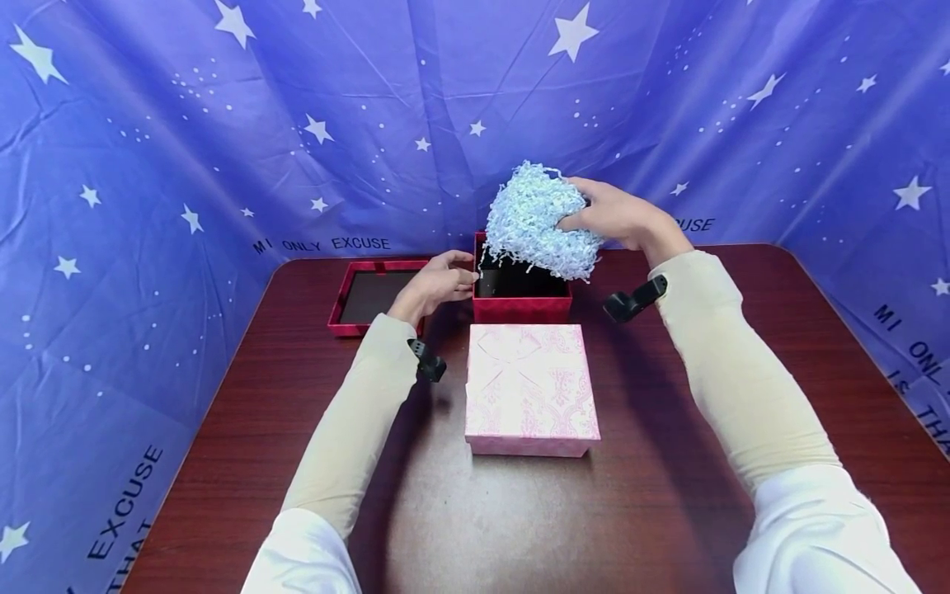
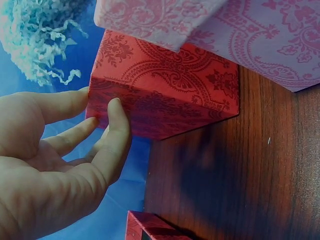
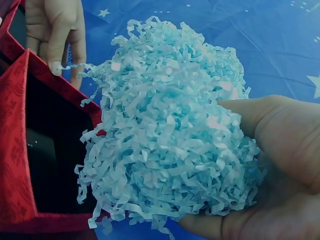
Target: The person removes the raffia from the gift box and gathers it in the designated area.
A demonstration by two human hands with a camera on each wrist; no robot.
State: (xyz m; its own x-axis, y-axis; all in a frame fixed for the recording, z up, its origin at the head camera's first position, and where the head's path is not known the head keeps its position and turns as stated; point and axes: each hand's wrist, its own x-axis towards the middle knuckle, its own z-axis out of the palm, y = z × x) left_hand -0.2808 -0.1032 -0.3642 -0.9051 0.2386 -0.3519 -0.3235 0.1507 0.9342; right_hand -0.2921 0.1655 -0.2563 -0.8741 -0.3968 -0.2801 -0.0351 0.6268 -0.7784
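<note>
My right hand point(image 1: 619, 216) grips a big wad of light blue crinkled paper shred point(image 1: 538, 219), held up over the open red box point(image 1: 523, 308). In the right wrist view the thumb and a finger press into the shred point(image 3: 170, 135) from its side, and loose strands dangle from it. The black inside of the red box shows below. My left hand point(image 1: 436, 287) is at the box's left wall, its fingertips right at the patterned red side point(image 2: 165, 100) in the left wrist view, fingers only lightly bent.
A pink patterned gift box point(image 1: 530, 384) with its lid on stands just in front of the red box. The red lid point(image 1: 343, 301) lies upturned at the left, partly behind my left hand. Blue starry cloth point(image 1: 371, 124) hangs behind the dark wooden table point(image 1: 297, 445).
</note>
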